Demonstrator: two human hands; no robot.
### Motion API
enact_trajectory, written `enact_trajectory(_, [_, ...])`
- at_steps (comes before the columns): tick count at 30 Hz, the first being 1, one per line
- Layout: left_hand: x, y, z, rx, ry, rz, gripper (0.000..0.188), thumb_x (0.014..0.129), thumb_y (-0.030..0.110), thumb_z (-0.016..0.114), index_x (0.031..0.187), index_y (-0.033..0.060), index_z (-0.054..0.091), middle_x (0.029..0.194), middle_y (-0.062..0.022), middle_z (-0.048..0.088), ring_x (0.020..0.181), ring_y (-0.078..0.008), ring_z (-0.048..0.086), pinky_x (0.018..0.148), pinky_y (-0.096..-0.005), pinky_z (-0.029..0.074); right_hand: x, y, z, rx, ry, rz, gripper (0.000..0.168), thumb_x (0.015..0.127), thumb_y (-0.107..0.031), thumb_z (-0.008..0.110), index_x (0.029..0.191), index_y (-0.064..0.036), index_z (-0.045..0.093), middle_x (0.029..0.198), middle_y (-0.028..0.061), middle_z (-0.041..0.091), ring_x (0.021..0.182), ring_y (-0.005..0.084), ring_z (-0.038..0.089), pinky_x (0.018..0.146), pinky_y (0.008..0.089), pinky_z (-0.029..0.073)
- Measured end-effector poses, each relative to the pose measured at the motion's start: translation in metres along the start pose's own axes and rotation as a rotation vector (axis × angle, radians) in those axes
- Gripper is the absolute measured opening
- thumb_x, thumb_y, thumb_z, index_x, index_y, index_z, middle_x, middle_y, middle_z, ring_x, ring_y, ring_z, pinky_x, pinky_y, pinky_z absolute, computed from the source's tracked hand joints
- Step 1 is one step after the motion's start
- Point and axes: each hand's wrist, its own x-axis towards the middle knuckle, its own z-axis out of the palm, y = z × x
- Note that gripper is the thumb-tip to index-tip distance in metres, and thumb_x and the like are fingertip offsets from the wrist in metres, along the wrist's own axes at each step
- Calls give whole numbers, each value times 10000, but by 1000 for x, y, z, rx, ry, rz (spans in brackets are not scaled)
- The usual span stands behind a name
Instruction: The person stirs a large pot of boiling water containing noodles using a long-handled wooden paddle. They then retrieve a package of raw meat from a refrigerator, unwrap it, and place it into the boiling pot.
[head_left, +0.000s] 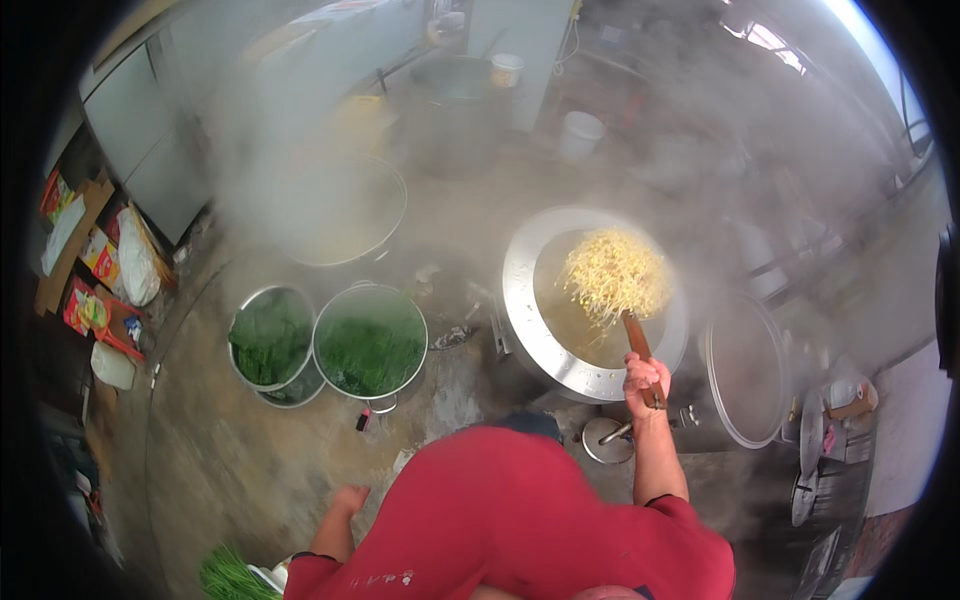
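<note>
My right hand (646, 381) grips the wooden handle (635, 335) of a utensil whose head is buried under bean sprouts (616, 271). The heap of pale yellow sprouts is over the opening of a large round cooking vessel with a wide, shiny metal rim (519, 300). Cloudy liquid (559, 330) shows inside it, and some sprouts trail down towards the liquid. Low at my left side hangs my left hand (351, 498), away from the vessels. Its fingers are too small and partly hidden to judge; no object shows in it.
Left of the cooker stand metal pots of dark green leafy vegetables (371, 352) (271, 337). Behind them a wide vessel (397, 199) is veiled by thick steam. A round metal lid (746, 375) is at the right. Fresh green stalks (232, 574) lie low at the left.
</note>
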Motion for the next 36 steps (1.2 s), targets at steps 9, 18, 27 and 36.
enact_trajectory(9, [-41, 17, 31, -76, -33, -121, 464, 878, 394, 354, 1024, 37, 613, 1035, -248, 582, 1013, -380, 540, 890, -419, 417, 119, 40, 91, -215, 4, 165, 264, 812, -106, 487, 1031, 9, 395, 652, -26, 448, 536, 76, 502, 505, 249, 424])
enact_trajectory(18, [-50, 7, 103, -16, 43, -142, 311, 881, 292, 362, 971, 91, 582, 909, -196, 627, 891, -366, 592, 788, -452, 456, 369, 117, 106, -220, -133, 689, 310, 816, -125, 493, 1087, 3, 413, 652, -25, 448, 522, 75, 500, 463, 243, 393])
enact_trajectory(27, [-128, 137, 125, -561, 10, -524, 353, 851, 332, 400, 899, 52, 610, 873, -209, 628, 868, -387, 584, 787, -462, 446, 632, 277, -47, -1141, 274, 380, 123, 753, -176, 534, 774, -116, 430, 539, -29, 380, 485, 104, 421, 432, 277, 351])
enact_trajectory(36, [-123, 150, 162, -947, 162, -752, 505, 810, 439, 459, 761, -28, 646, 856, -256, 608, 886, -394, 575, 809, -436, 436, 637, 260, -58, -1307, 341, 606, 139, 708, -141, 574, 703, -112, 438, 514, -7, 386, 484, 150, 427, 427, 297, 342])
